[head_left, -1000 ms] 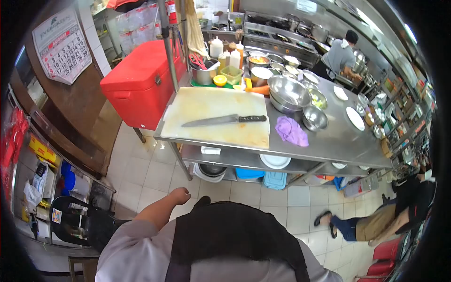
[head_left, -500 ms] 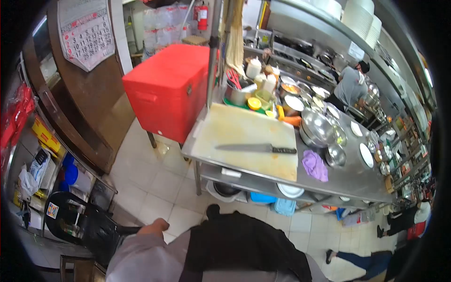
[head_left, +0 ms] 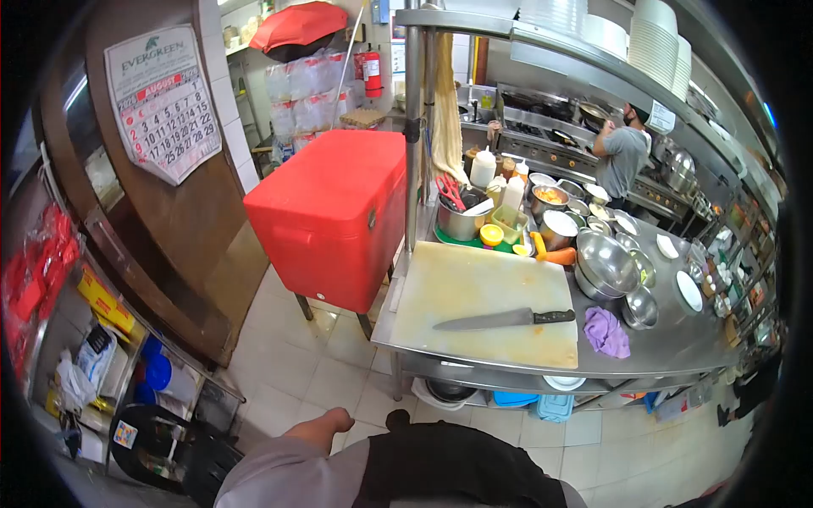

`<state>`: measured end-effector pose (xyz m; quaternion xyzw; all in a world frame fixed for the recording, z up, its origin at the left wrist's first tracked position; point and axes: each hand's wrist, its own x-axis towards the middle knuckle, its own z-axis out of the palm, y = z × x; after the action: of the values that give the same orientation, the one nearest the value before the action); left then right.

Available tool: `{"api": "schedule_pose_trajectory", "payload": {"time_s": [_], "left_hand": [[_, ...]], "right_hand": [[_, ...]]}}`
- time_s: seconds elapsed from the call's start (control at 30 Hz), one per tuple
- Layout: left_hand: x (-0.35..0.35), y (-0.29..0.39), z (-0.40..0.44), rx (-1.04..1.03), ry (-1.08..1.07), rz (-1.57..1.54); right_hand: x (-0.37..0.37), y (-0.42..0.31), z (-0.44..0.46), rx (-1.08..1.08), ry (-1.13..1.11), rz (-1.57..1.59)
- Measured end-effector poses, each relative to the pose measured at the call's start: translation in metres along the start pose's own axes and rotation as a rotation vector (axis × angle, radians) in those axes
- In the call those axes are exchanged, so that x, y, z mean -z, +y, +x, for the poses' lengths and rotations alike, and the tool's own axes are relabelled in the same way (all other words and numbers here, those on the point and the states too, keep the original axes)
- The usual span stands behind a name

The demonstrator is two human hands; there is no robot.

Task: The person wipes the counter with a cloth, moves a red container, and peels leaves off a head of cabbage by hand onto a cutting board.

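Note:
My left hand [head_left: 340, 419] hangs low over the tiled floor, its fingers curled and too small to make out; it touches nothing that I can see. My right hand is out of view. On the steel table ahead lies a white cutting board [head_left: 474, 279] with a knife [head_left: 506, 319] on it, blade to the left and black handle to the right. Beside the board is a purple cloth [head_left: 605, 332]. Behind it stand steel bowls [head_left: 607, 261], a pot with red-handled tools [head_left: 462, 222], a cut yellow fruit [head_left: 491, 234] and squeeze bottles [head_left: 483, 168].
A red cooler [head_left: 334, 216] stands left of the table [head_left: 677, 340]. A black chair [head_left: 157, 449] and a loaded shelf [head_left: 102, 372] are at the lower left. An upright pole [head_left: 412, 127] rises at the table's left corner. A person [head_left: 625, 157] stands by the stoves.
The view has shifted, so the table and cooler appear lower and farther right. The person by the stoves now stands more upright with a raised hand. Walkers at the right have mostly left view.

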<state>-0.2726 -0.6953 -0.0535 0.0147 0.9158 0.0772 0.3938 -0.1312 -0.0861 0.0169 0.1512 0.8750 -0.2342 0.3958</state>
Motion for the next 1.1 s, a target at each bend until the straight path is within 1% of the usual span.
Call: {"api": "schedule_pose_trajectory", "payload": {"time_s": [0.07, 0.17, 0.3, 0.37, 0.43, 0.47, 0.5, 0.53, 0.57, 0.6, 0.67, 0.73, 0.77, 0.8, 0.83, 0.87, 0.93, 1.0, 1.1], "left_hand": [[0.012, -0.01, 0.008, 0.037, -0.047, 0.114], [0.027, -0.014, 0.017, 0.035, -0.081, 0.173], [0.036, 0.019, 0.025, -0.053, 0.001, 0.115], [0.037, 0.051, 0.029, -0.151, -0.019, 0.107], [0.045, 0.093, -0.009, -0.258, 0.067, -0.097], [0.036, 0.103, -0.003, -0.42, 0.139, -0.103], [0.039, 0.123, -0.017, -0.486, 0.146, -0.143], [0.045, 0.146, -0.03, -0.548, 0.16, -0.188], [0.055, 0.172, -0.05, -0.567, 0.199, -0.207], [0.066, 0.196, -0.07, -0.583, 0.245, -0.232], [0.084, 0.232, -0.092, -0.725, 0.384, -0.434], [0.119, 0.269, -0.114, -1.019, 0.695, -0.497], [0.129, 0.278, -0.102, -0.995, 0.723, -0.511], [0.145, 0.291, -0.101, -0.93, 0.765, -0.476], [0.163, 0.308, -0.108, -0.999, 0.843, -0.539], [0.181, 0.322, -0.119, -1.021, 0.908, -0.511], [0.205, 0.338, -0.106, -1.057, 1.107, -0.319], [0.218, 0.355, -0.097, -1.024, 1.138, -0.271], [0.221, 0.372, -0.077, -0.937, 1.227, -0.194]], "right_hand": [[-0.004, 0.004, -0.005, -0.027, -0.007, 0.018], [-0.013, 0.02, -0.015, -0.067, -0.019, 0.028], [-0.042, 0.05, -0.043, -0.091, -0.047, -0.003], [-0.074, 0.081, -0.067, -0.066, -0.08, -0.087], [-0.103, 0.106, -0.09, 0.016, -0.142, -0.324], [-0.114, 0.112, -0.1, 0.061, -0.171, -0.461], [-0.121, 0.117, -0.108, 0.102, -0.192, -0.586], [-0.126, 0.12, -0.116, 0.094, -0.187, -0.605], [-0.126, 0.122, -0.121, 0.067, -0.173, -0.573], [-0.128, 0.125, -0.126, -0.021, -0.112, -0.325], [-0.131, 0.131, -0.134, -0.167, 0.037, 0.171], [-0.148, 0.145, -0.122, -0.125, 0.1, 0.14], [-0.161, 0.154, -0.115, -0.114, 0.135, 0.134], [-0.173, 0.163, -0.105, -0.148, 0.108, 0.161], [-0.182, 0.168, -0.103, -0.181, 0.083, 0.194], [-0.185, 0.164, -0.111, -0.196, 0.083, 0.21], [-0.183, 0.153, -0.128, -0.236, 0.085, 0.27], [-0.181, 0.153, -0.145, -0.285, 0.088, 0.349], [-0.196, 0.174, -0.159, -0.291, 0.141, 0.45]]}}
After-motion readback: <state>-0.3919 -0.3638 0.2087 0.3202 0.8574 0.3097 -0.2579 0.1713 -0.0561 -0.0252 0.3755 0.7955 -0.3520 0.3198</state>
